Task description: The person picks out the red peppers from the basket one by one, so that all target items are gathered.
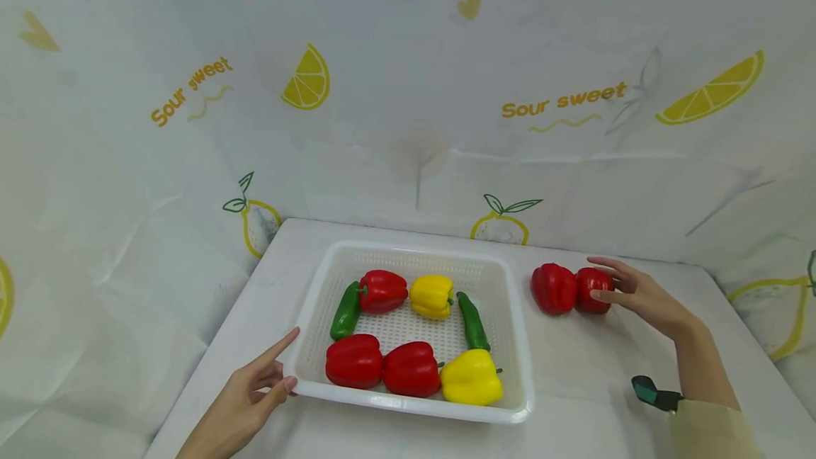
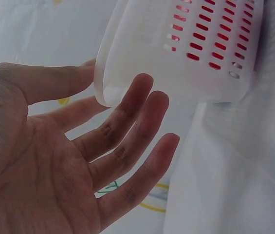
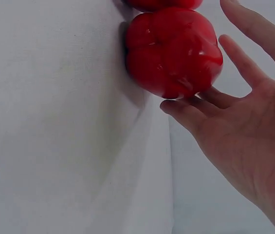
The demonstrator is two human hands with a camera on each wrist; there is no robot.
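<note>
Bracketing red pepper (image 1: 588, 280): right hand (image 1: 647, 302), fingers spread apart;
Touching basket (image 1: 408, 404): left hand (image 1: 239, 397), fingers apart, thumb at rim;
Inside: red peppers (image 1: 354, 362), yellow peppers (image 1: 472, 378), green chillies (image 1: 346, 311)

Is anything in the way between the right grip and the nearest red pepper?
Nothing visible: the right grip is at the nearest red pepper. The other red pepper lies on its far side, toward the white basket.
</note>
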